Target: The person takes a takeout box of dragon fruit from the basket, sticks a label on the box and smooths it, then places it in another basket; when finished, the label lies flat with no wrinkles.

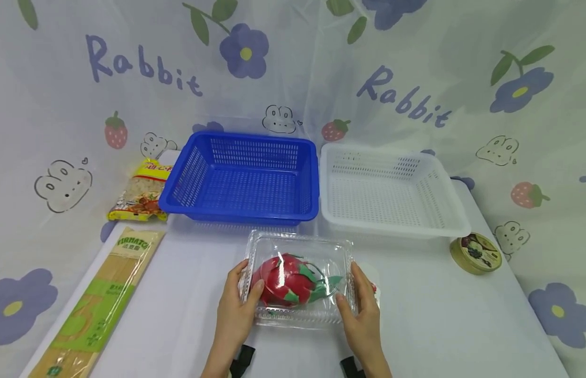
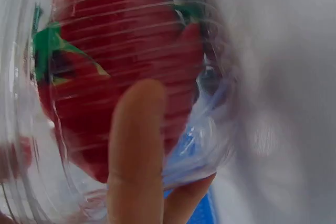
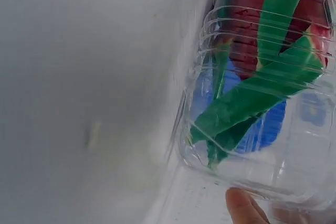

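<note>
A clear plastic clamshell box [image 1: 299, 241] sits near the table's front middle with a red and green dragon fruit [image 1: 288, 279] inside. My left hand [image 1: 238, 310] grips the box's left side, thumb on its lid. My right hand [image 1: 361, 310] grips its right side. In the left wrist view a finger [image 2: 136, 150] presses the ribbed plastic over the red fruit [image 2: 126, 66]. The right wrist view shows the fruit's green leaves [image 3: 252, 98] through the box wall and a fingertip [image 3: 244, 208] at the bottom.
A blue basket [image 1: 189, 202] and a white basket [image 1: 455, 220] stand side by side behind the box. A noodle packet [image 1: 140, 190] and a long spaghetti pack [image 1: 101, 299] lie at the left. A round tin [image 1: 476, 253] sits at the right.
</note>
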The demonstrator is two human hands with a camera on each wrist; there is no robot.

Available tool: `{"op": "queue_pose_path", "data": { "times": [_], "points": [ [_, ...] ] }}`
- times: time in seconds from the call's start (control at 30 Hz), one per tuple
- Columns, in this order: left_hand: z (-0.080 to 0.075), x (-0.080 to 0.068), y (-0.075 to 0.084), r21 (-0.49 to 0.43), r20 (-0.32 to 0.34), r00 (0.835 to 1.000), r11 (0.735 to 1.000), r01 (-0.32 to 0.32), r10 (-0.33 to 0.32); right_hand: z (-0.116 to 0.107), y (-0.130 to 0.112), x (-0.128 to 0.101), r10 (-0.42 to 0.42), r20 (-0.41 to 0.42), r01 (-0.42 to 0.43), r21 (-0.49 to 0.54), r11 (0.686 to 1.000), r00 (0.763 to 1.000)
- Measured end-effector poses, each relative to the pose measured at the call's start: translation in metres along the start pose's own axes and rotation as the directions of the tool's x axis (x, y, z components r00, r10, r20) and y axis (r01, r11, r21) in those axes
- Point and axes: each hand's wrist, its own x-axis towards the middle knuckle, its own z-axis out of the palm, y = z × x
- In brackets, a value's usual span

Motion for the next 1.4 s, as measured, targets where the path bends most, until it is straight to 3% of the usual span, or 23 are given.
{"op": "queue_pose_path", "data": {
  "times": [0.23,0.33,0.53,0.7,0.83,1.23,1.4],
  "points": [
    [0.000,-0.001,0.002,0.178,-0.011,0.999,0.983,-0.041,0.044,-0.014,0.004,0.009,0.118,0.061,-0.107,-0.158,0.982,0.991],
    [0.001,-0.002,0.002,0.213,-0.019,0.998,0.976,-0.048,0.054,-0.024,0.009,0.016,0.198,0.001,-0.195,-0.171,0.966,0.980],
    [0.001,-0.002,0.001,0.215,-0.018,0.999,0.976,-0.045,0.050,-0.040,0.017,0.030,0.334,-0.080,-0.342,-0.287,0.895,0.939],
    [0.000,-0.003,0.003,0.209,-0.004,0.999,0.976,-0.052,0.054,-0.046,0.024,0.037,0.421,-0.024,-0.393,-0.411,0.823,0.907],
    [-0.001,-0.003,0.003,0.202,0.008,0.999,0.978,-0.048,0.047,-0.047,0.030,0.041,0.451,0.016,-0.390,-0.475,0.789,0.892],
    [-0.005,-0.004,0.002,0.185,0.016,0.999,0.982,-0.034,0.032,-0.045,0.033,0.044,0.451,0.054,-0.360,-0.519,0.775,0.891],
    [-0.006,-0.004,0.002,0.179,0.031,0.999,0.984,-0.021,0.015,-0.050,0.027,0.043,0.399,0.011,-0.343,-0.492,0.800,0.917]
  ]
}}
